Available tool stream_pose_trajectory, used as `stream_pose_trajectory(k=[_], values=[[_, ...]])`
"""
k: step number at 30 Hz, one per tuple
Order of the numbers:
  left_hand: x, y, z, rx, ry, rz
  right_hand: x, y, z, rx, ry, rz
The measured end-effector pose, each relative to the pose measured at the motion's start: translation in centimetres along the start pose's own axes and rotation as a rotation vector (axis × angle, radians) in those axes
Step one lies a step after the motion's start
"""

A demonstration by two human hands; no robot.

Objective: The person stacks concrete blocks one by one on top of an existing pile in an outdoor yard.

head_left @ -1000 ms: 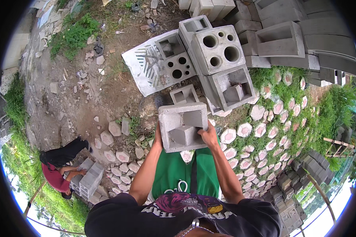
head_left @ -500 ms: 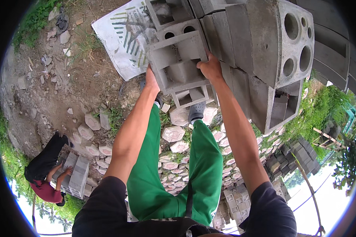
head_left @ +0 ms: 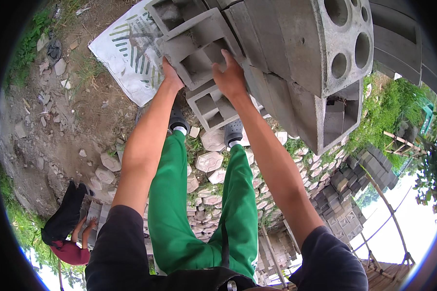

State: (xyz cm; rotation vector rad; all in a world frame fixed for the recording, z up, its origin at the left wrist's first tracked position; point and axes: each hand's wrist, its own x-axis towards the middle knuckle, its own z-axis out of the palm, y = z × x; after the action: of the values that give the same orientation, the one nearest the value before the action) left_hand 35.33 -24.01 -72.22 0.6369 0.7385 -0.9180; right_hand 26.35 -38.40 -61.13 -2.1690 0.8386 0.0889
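A grey hollow concrete block (head_left: pixel 206 29) lies level with the pile, its square hollows facing up. My left hand (head_left: pixel 172 77) rests flat against the block's left side near its close corner, fingers stretched out and partly hidden. Over the block's right near edge is my right hand (head_left: pixel 231 80), open, with thumb and fingers apart and nothing gripped. Below and nearer to me, another hollow block (head_left: pixel 212 107) sits just beyond my shoes. Farther off, one more block (head_left: pixel 167 13) borders the first.
A tall stack of concrete blocks (head_left: pixel 296 53) rises close on my right. To the left lies a white printed sack (head_left: pixel 128 53) on rubble-strewn dirt. Pale hexagonal pavers (head_left: pixel 209 161) lie around my feet. A co-worker (head_left: pixel 65 225) bends over blocks at the far left.
The hollow block has moved away from me and is set among the others. My right hand has loosened from its side and opened. The view has shifted slightly.
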Motion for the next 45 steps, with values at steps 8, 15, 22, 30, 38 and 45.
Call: stream_pose_trajectory(k=[8,15,22,30,38,45], values=[[-0.4,1.7,1.3,0.204,0.104,0.215,-25.9,9.1,-3.4,0.063,-0.197,0.637],[0.6,1.2,1.7,0.283,0.103,0.172,-45.7,15.3,-12.8,-0.123,-0.176,1.049],[-3.2,-2.7,1.2,0.488,0.701,0.003,-50.2,16.3,-17.9,0.177,-0.02,1.098],[-24.2,-22.9,0.9,1.59,0.166,-0.056,-51.2,14.3,-30.0,0.399,0.202,0.844],[-39.4,-52.9,17.7,1.834,-0.425,-0.182,-61.5,19.2,-41.2,0.566,0.499,0.965],[-47.3,-64.2,34.6,1.786,-1.1,-0.414,-66.2,21.2,-45.8,0.915,0.929,1.065]])
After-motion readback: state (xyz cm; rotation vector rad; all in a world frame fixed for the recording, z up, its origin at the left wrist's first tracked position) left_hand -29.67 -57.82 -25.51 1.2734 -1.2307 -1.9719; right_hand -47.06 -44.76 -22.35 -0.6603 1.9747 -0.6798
